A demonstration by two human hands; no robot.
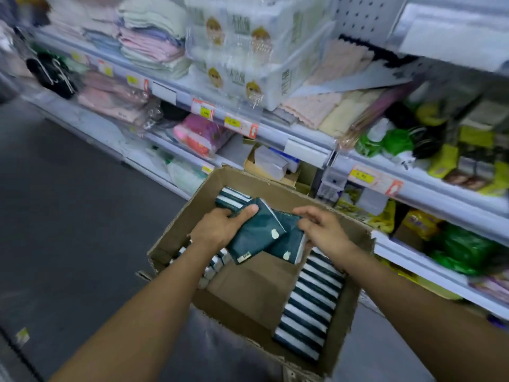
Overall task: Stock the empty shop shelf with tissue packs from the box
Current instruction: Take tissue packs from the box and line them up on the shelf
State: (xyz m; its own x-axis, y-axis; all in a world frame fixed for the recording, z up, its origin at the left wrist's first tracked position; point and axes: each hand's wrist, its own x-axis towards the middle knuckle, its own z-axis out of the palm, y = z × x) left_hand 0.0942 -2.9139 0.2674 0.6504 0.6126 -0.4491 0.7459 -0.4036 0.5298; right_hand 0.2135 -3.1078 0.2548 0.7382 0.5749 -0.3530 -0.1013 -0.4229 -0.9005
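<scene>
An open cardboard box (176, 232) stands on the floor in front of the shelving. Inside it, dark green tissue packs stand on edge in a row (311, 307) along the right wall, with more at the far left corner (230, 198) and the left wall. Part of the box's brown bottom shows in the middle. My left hand (220, 227) grips a dark green tissue pack (254, 230) above the box. My right hand (322, 230) holds a second dark green pack (289, 244), which lies partly under the first one.
White shop shelves (303, 139) run from the left to the right, full of folded towels, big white tissue bundles (248, 51), pink and green goods. A smaller cardboard box (275, 166) sits on a low shelf behind the big one. Grey floor (68, 216) lies to the left.
</scene>
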